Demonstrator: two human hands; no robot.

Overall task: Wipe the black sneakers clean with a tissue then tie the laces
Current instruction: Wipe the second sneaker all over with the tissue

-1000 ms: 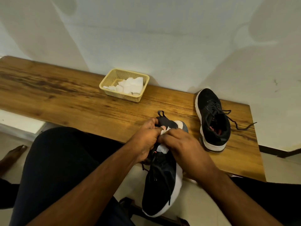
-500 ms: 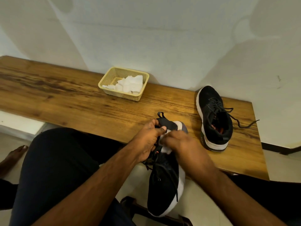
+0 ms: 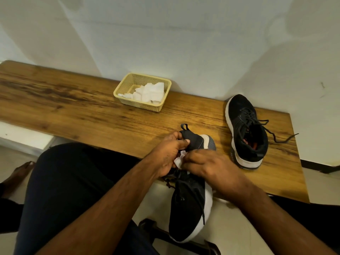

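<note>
Tissues, white and crumpled (image 3: 149,92), lie in the pale yellow perforated plastic basket (image 3: 119,93) on the wooden tabletop (image 3: 73,107), well to the left of and beyond the grip, likely kept there as a supply within reach of either arm. The left hand (image 3: 168,153) curls round the heel collar of the near black knit sneaker with a white sole (image 3: 187,205), thumb over the rim; this steadies the shoe, whose heel rests at the tabletop edge while its toe hangs toward the person's lap. Between the two hands a wad of white tissue (image 3: 179,159) peeks out, pressed against the shoe's opening. The right hand (image 3: 207,164), fingers bent, pinches that tissue from the other side, which suggests wiping around the collar is the step in hand. Loose black laces (image 3: 198,199) trail down the shoe below the grip, not yet tied. Right of the grip, apart from it, the second black sneaker with a white sole (image 3: 246,131) sits upright on the tabletop, toe toward the wall, its untied laces (image 3: 279,138) spilling right.
</note>
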